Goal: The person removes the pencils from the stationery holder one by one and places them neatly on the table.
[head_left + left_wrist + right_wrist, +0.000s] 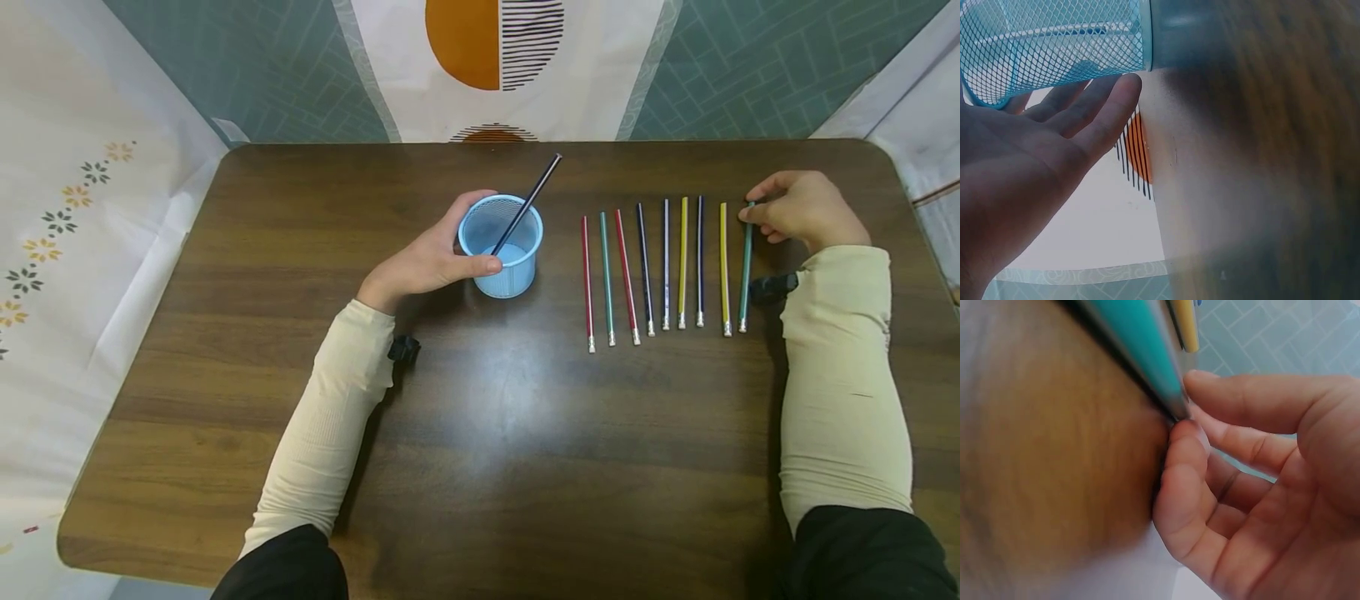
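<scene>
My left hand (pixel 427 262) holds a light-blue mesh pencil cup (pixel 504 282), its thumb on the near side and its fingers round the far side. One dark pencil (pixel 537 187) leans out of the cup toward the upper right. In the left wrist view, the fingers lie along the mesh wall. At the right end of a row of pencils, my right hand (pixel 810 208) pinches the far end of a green pencil (pixel 746 283). The right wrist view shows that green pencil (pixel 1138 347) at the thumb and fingertips.
Left of the green pencil lie several others, side by side: a yellow pencil (pixel 724 275), dark blue, purple and another green among them, with a red pencil (pixel 587 283) at the row's left end. The brown wooden table (pixel 525 467) has a patterned cloth (pixel 465 50) beyond its far edge.
</scene>
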Tool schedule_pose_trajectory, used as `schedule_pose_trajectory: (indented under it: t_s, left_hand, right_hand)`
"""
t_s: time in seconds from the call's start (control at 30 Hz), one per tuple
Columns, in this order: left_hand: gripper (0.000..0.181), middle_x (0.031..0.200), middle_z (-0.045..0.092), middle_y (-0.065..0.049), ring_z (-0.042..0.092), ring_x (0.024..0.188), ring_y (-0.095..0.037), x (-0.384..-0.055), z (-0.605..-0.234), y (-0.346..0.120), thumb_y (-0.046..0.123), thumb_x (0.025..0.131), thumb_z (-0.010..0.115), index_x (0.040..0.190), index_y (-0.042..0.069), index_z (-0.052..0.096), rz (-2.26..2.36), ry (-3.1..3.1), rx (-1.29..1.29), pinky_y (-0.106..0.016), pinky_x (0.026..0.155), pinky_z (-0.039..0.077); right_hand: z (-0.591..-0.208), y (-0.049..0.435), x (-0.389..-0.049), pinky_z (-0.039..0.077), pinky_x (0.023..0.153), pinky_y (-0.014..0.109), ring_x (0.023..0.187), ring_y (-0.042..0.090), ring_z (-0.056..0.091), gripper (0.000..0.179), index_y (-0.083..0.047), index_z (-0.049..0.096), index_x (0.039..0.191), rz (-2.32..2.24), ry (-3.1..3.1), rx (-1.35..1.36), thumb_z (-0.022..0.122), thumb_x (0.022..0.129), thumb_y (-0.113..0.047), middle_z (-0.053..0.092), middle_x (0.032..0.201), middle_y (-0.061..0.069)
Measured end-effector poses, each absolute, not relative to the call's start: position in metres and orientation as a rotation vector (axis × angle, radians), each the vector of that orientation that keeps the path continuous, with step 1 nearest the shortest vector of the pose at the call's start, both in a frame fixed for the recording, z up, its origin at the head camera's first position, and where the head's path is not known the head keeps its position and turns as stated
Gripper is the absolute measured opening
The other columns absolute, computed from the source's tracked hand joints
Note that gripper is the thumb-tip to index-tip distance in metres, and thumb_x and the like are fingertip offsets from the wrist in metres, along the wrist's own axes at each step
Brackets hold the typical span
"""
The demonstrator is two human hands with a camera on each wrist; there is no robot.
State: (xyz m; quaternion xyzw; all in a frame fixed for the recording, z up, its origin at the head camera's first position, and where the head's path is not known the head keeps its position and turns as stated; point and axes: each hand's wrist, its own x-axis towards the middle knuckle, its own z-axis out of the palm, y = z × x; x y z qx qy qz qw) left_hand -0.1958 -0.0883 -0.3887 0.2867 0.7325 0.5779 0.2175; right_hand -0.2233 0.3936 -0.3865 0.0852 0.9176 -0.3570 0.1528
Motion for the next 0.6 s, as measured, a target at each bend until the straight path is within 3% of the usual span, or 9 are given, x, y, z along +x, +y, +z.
schedule_pose_trajectory:
  t_s: [0.17, 0.3, 0.5, 0.6]
  left_hand:
    - [0.094, 0.144, 0.039, -0.01, 0.04, 0.129, -0.028, -0.196, -0.389, -0.089, 0.042, 0.085, 0.081, 0.153, 0.016, 0.023, 1.589, 2.045, 0.811, -0.048, 0.098, 0.046]
    - [0.093, 0.144, 0.039, -0.008, 0.04, 0.129, -0.027, -0.196, -0.388, -0.088, 0.043, 0.084, 0.081, 0.153, 0.016, 0.024, 1.581, 2.058, 0.82, -0.047, 0.099, 0.046]
    - [0.092, 0.144, 0.039, -0.007, 0.04, 0.129, -0.027, -0.195, -0.388, -0.088, 0.04, 0.085, 0.082, 0.153, 0.016, 0.024, 1.578, 2.069, 0.824, -0.047, 0.099, 0.046]
    - [0.092, 0.144, 0.039, -0.007, 0.04, 0.129, -0.027, -0.195, -0.388, -0.088, 0.039, 0.086, 0.081, 0.153, 0.016, 0.024, 1.578, 2.069, 0.824, -0.047, 0.099, 0.046]
  right_hand:
    - [-0.378, 0.395, -0.22, 0.053, 0.057, 0.031, 0.066, 0.015, 0.061, 0.049, 0.007, 0.046, 0.133, -0.997, 2.639, 0.252, 0.064, 0.099, -0.023, 0.064, 0.083, 0.002]
    - [-0.365, 0.392, -0.215, 0.052, 0.058, 0.029, 0.065, 0.013, 0.062, 0.053, 0.003, 0.045, 0.137, -0.997, 2.689, 0.271, 0.062, 0.1, -0.031, 0.063, 0.082, -0.002]
    - [-0.339, 0.365, -0.208, 0.049, 0.057, 0.022, 0.062, 0.011, 0.061, 0.03, -0.015, 0.056, 0.127, -1.218, 2.762, 0.184, 0.063, 0.1, -0.027, 0.061, 0.082, -0.008]
    - [-0.327, 0.338, -0.204, 0.049, 0.058, 0.017, 0.061, 0.009, 0.06, 0.029, -0.018, 0.059, 0.128, -1.398, 2.778, 0.065, 0.064, 0.1, -0.019, 0.062, 0.081, -0.008]
